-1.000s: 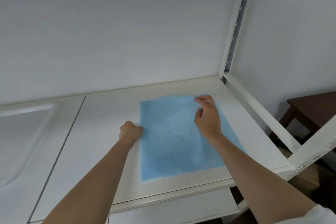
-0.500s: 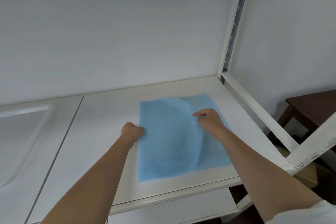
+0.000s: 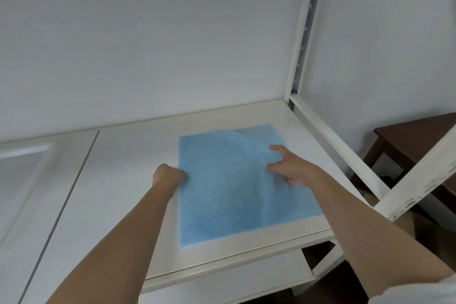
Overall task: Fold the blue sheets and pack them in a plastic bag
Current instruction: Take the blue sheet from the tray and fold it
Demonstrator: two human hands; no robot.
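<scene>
Here, both hands (image 3: pixel 170 176) on sheet (image 3: pixel 237 195)

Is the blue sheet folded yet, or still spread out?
Spread, not folded: blue sheet lies flat on the shelf, slightly rumpled by the right hand.

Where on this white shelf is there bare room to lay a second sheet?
Bare white shelf surface runs from the left hand to the dark seam. Narrow strips border the thin blue fabric sheet behind and in front. The right side is crowded: right hand, white metal upright.
</scene>
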